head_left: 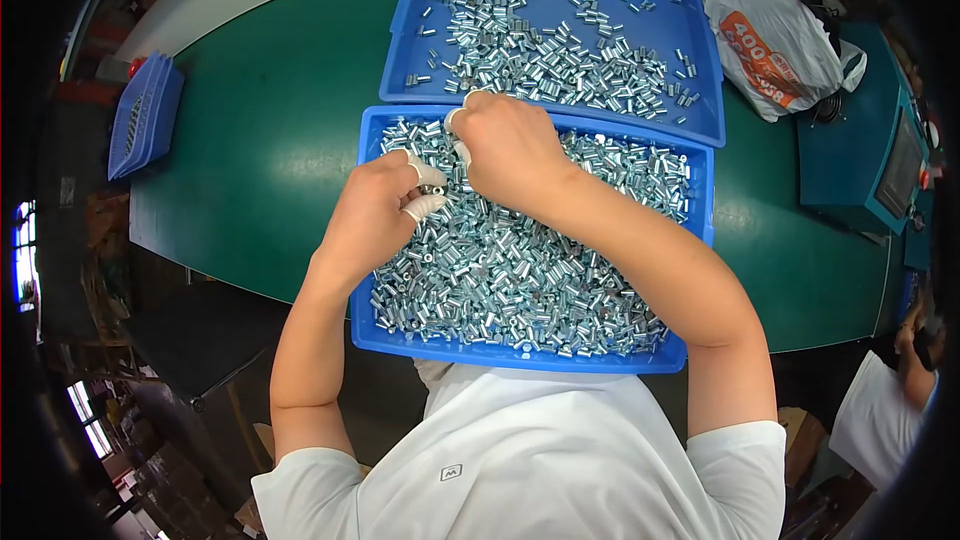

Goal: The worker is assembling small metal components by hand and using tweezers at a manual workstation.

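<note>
A blue tray right in front of me is heaped with small silvery metal sleeves. Over its left part, my left hand pinches with white finger cots on thumb and forefinger; one sleeve shows its round end between those tips. Just right of it and slightly farther away, my right hand is bent over the far edge of the heap. Its fingers, also in white cots, are curled together, and the back of the hand hides whatever they may hold.
Behind, a second blue tray with a thinner spread of sleeves touches the near one. A blue basket sits at the table's left end. To the right are a white plastic bag and a teal machine. Another person is at the far right.
</note>
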Demonstrator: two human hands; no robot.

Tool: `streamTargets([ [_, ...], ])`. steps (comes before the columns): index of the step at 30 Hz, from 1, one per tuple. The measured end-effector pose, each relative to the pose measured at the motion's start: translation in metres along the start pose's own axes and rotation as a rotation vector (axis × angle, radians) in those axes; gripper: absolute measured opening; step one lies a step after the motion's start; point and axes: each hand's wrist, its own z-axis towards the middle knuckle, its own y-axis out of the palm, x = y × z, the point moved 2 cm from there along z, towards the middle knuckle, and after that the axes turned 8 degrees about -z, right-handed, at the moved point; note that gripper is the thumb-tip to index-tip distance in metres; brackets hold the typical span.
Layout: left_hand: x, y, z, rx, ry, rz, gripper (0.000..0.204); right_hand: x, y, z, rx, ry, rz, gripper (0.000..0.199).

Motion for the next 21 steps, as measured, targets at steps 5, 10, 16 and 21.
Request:
streamTargets([
  [5,0.001,0.002,-0.002,0.036,-0.011,0.005,0.021,-0.006,-0.001,0.001,-0.001,-0.013,-0.055,0.011],
  [10,0.004,0.004,-0.001,0.114,0.027,-0.026,0.021,-0.006,-0.003,0.000,0.019,0.012,-0.036,0.013],
  [16,0.012,0.000,-0.002,0.172,0.021,-0.236,0.022,0.007,-0.026,-0.028,-0.088,0.158,0.563,0.012],
  [21,0.032,0.008,0.001,0.065,0.077,-0.447,0.023,0.007,-0.040,-0.069,-0.291,0.433,1.213,0.015],
])
